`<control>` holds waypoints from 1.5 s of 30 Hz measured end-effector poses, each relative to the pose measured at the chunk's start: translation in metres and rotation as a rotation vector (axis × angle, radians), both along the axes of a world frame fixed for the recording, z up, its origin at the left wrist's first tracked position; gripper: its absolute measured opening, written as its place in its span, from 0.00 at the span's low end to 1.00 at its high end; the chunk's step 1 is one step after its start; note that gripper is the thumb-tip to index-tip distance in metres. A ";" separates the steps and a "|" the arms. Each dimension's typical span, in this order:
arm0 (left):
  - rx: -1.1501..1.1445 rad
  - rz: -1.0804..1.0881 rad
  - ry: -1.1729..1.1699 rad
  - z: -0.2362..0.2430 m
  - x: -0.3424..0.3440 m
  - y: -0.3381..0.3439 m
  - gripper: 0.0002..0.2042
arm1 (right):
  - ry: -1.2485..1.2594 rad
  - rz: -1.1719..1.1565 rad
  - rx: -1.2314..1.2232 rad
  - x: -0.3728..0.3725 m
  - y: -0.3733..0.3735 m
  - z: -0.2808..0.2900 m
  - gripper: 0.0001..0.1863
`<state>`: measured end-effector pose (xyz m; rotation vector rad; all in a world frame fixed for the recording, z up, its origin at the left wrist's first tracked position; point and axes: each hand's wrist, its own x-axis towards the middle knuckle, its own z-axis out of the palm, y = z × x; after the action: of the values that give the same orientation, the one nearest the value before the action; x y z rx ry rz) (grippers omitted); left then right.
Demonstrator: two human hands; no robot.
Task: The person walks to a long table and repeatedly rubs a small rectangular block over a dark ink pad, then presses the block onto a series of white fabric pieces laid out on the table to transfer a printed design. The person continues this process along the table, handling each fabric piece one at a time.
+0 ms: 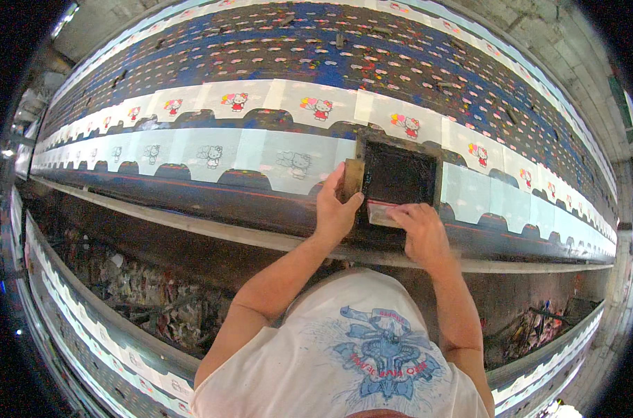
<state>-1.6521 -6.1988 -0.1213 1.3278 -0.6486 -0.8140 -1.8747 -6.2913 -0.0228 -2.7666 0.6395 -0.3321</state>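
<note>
A screen-printing frame point(438, 182) with a dark, ink-covered mesh lies on the near row of white fabric pieces point(247, 159). My left hand point(337, 207) grips a wooden block point(353, 178) at the frame's left side, thumb toward me. At the near edge of the mesh, a pale flat squeegee point(382, 214) is pinched in the fingers of my right hand point(422, 230). The cloth under the frame is hidden. Left of it, pieces carry black outline prints of a cartoon cat; pieces in the row behind show coloured ones.
The long dark printing table point(261, 52) stretches across the view, stained with blue and red. Its near rail point(212, 224) runs just in front of me. Piled scraps point(163, 292) lie below at the left. Another table with printed pieces point(132, 359) stands behind me.
</note>
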 end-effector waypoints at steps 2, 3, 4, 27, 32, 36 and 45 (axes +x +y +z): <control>0.000 0.006 -0.046 -0.002 0.000 0.000 0.42 | 0.019 -0.019 0.019 -0.005 0.017 0.000 0.29; 0.027 0.019 -0.104 -0.003 0.000 0.000 0.43 | 0.019 -0.031 0.025 -0.007 0.025 0.001 0.30; 0.050 0.029 -0.161 -0.003 0.000 0.000 0.44 | 0.020 -0.044 0.024 -0.010 0.031 0.001 0.32; -0.027 0.054 -0.188 0.022 -0.170 -0.075 0.51 | -0.506 -0.574 0.330 -0.237 -0.011 -0.044 0.19; 0.128 0.100 -0.261 0.016 -0.219 -0.096 0.51 | -0.480 -0.514 0.234 -0.285 -0.040 -0.039 0.19; 0.080 0.108 -0.202 0.015 -0.232 -0.100 0.50 | -0.415 -0.261 0.084 -0.295 -0.057 -0.026 0.20; 0.139 0.102 -0.229 0.013 -0.235 -0.108 0.49 | -0.055 0.098 -0.033 -0.255 -0.085 -0.010 0.25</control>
<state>-1.8874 -6.3070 -0.1088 1.5828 -0.7072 -0.6388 -2.1295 -6.3760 -0.0330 -2.7980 0.4876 -0.3990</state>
